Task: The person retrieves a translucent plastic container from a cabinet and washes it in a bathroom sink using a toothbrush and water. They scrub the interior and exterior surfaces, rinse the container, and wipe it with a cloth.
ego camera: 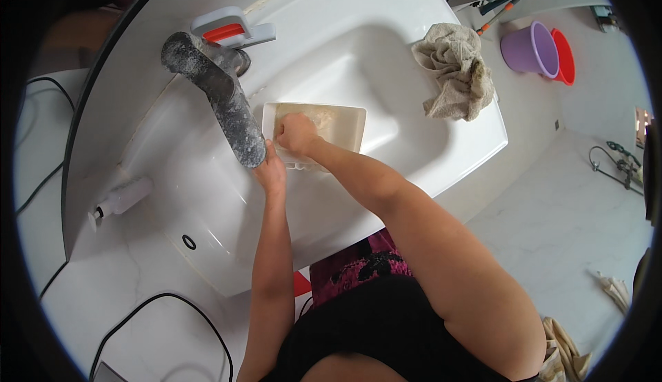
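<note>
A white rectangular plastic container [353, 132] rests in the white sink basin [382, 82], with cloudy, wet-looking contents in it. My left hand [271, 170] grips the container's near left corner, thumb along the rim, and the faucet end partly covers its fingers. Inside the container, my right hand [297, 132] is lowered with curled fingers against the left part. Whether it holds anything is hidden. The dark faucet [230, 108], coated with whitish scale, reaches over the container's left side, close to my left hand.
Behind the faucet stands a white-and-red handled tool [227, 28]. A crumpled beige cloth [457, 71] lies on the sink's right rim. At left are a pump bottle [124, 196] and the overflow hole [189, 242]. Purple [527, 51] and red [565, 59] buckets stand beyond.
</note>
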The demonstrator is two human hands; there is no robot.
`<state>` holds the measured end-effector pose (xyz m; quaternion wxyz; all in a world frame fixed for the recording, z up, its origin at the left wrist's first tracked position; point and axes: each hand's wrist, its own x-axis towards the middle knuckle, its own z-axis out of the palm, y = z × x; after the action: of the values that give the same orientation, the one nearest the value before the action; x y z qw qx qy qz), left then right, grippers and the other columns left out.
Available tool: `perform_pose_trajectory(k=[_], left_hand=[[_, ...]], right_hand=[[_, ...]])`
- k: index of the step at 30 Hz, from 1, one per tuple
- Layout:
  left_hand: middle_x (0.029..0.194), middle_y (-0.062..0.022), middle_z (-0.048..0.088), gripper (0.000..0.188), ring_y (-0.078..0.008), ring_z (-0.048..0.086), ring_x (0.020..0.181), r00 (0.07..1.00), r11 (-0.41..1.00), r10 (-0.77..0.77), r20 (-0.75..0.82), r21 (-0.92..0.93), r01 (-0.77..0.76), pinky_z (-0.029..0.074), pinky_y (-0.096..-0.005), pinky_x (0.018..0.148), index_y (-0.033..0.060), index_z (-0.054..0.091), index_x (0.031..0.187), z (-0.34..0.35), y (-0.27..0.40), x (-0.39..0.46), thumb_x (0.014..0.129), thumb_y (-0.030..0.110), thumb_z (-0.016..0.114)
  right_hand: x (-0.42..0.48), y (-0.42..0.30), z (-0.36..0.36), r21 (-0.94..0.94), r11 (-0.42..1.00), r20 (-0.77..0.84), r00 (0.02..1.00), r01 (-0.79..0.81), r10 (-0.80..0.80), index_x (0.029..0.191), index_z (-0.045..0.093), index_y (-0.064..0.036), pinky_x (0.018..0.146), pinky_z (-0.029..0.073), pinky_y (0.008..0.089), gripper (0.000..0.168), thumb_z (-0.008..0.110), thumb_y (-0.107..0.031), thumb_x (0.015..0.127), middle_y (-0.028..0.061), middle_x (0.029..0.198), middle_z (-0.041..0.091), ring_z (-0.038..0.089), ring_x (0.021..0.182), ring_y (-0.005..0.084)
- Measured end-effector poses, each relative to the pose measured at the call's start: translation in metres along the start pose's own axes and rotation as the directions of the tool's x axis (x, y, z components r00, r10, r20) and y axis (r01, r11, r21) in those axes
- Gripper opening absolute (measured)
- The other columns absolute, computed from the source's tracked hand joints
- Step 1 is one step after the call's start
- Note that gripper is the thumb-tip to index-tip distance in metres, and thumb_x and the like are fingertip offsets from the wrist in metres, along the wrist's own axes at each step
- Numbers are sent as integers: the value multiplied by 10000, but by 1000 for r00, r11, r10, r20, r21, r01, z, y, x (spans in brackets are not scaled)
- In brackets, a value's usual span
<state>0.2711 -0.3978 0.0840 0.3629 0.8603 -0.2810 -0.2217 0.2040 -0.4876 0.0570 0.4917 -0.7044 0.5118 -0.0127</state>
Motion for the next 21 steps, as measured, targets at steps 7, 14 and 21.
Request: perform_pose_trajectory(k=[7,14,21], left_hand=[[928,-198,535,225,-341,516,858,997,995,63,52,69,-67,399,-390,758,-40,501,952,-5,2,-1,862,165,516],[886,-205,519,196,-366,503,842,980,977,181,77,100,-188,388,-414,749,-26,481,922,7,-12,-3,863,160,482],[1056,-214,510,293,-416,483,982,991,995,74,109,57,-81,378,-466,823,-4,475,1103,0,1,-5,832,109,466]], right_hand=[[13,-2,16,275,948,-393,881,-160,263,642,647,-15,648,503,385,198,587,-189,715,182,652,622,630,654,318],[27,6,22,401,887,-393,832,-229,392,587,622,-4,509,502,344,269,555,-185,775,123,490,578,597,448,220],[7,-2,-15,452,849,-9,950,-275,312,595,602,21,431,495,300,248,557,-145,774,117,523,593,589,430,175]])
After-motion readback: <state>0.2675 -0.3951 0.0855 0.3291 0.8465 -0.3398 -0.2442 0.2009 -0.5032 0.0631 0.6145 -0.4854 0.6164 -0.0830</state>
